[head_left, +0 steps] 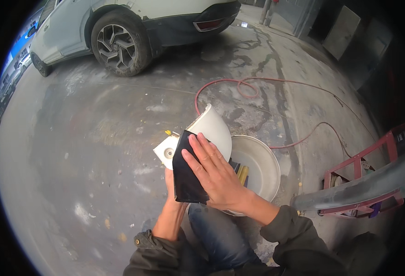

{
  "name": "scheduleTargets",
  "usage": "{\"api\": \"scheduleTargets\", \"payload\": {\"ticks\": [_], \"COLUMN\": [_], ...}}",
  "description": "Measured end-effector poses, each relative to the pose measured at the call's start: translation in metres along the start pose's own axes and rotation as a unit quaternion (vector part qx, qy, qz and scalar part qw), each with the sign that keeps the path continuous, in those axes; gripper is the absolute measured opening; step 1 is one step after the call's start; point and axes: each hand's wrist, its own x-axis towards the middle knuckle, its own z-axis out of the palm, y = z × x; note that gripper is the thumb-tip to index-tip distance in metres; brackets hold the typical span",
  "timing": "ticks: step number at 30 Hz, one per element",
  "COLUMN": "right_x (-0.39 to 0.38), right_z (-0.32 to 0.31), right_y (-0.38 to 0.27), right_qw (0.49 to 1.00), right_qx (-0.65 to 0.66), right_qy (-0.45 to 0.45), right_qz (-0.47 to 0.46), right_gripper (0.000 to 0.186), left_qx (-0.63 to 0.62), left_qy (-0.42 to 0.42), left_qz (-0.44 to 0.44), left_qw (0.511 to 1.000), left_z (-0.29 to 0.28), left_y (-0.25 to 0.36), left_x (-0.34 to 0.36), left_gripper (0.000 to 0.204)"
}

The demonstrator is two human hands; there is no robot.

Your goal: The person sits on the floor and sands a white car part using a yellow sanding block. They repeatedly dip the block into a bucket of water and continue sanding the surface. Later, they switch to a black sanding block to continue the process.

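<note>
A white curved painted part (220, 129), with a flat tab and a round hole at its left end, is held up in front of me. My left hand (170, 191) supports it from below; its fingers are hidden behind the part and a black sheet. That black sheet (188, 181), which looks like sandpaper, lies over the part's near side. My right hand (211, 172) presses on the sheet with fingers stretched out flat, its thumb out of sight.
Beneath my right forearm stands a round pale basin (271, 172), a yellow and black object (243, 175) inside. A red hose (296, 79) loops over the stained concrete floor. At right, a long grey curved piece (358, 184) rests across a red frame (372, 148). Ahead is a white car (165, 10).
</note>
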Motion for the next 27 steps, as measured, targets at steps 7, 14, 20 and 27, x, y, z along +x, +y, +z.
{"api": "scheduleTargets", "payload": {"ticks": [7,14,20,27], "right_x": [0.014,-0.008,0.019,-0.009], "right_z": [-0.006,0.012,0.004,0.035], "right_y": [0.080,-0.005,0.084,0.003], "right_qw": [0.981,0.999,0.940,0.994], "right_qx": [0.016,-0.039,0.181,-0.044], "right_qy": [0.086,0.021,0.058,0.090], "right_qz": [0.173,0.006,0.283,0.046], "right_gripper": [0.089,0.093,0.103,0.095], "left_qx": [0.154,-0.049,0.147,0.045], "left_qy": [0.052,-0.066,0.009,-0.044], "left_qz": [0.007,-0.031,0.007,0.023], "left_qw": [0.987,0.996,0.989,0.998], "left_z": [0.019,-0.019,0.002,-0.038], "left_y": [-0.003,-0.006,-0.005,-0.002], "left_x": [-0.010,0.010,-0.001,0.019], "left_gripper": [0.040,0.053,0.049,0.052]}}
